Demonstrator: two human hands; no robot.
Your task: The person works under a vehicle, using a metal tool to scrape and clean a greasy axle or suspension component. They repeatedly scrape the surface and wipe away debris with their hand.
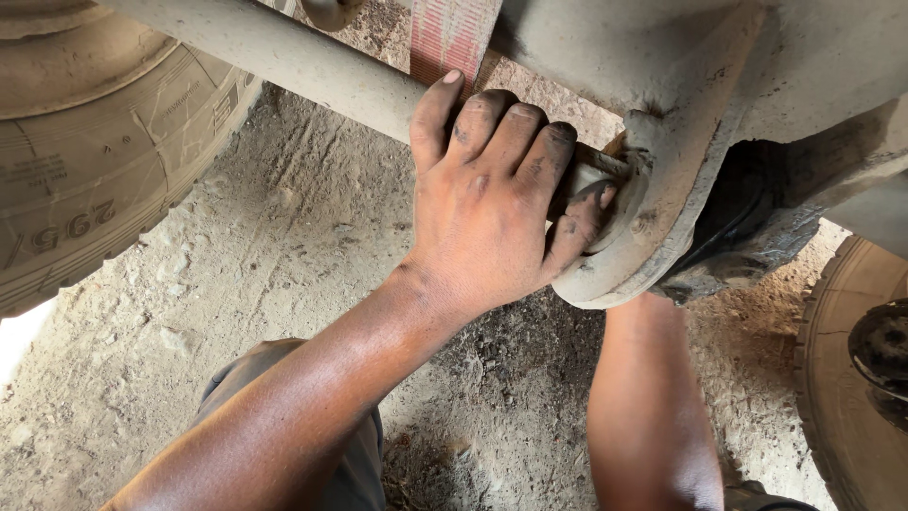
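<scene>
Greasy left hand [482,203] fingers [515,132] curl loosely over the round metal flange [615,265]

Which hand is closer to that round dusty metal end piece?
Left. The left hand presses its fingers against the round metal end piece; the right forearm reaches up behind it, its hand hidden.

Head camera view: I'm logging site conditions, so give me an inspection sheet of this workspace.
Surface: dry dirt ground, stones and debris.
Job's things: dusty round metal fitting on the grey bar.
Clutter: nothing seen.
Grippers: left hand, greasy, fingers wrapped over the fitting; right hand hidden behind it, only the forearm shows.
Cables: nothing seen.
Surroundings: worn tyre at left, second tyre at right, red striped strap above.
</scene>
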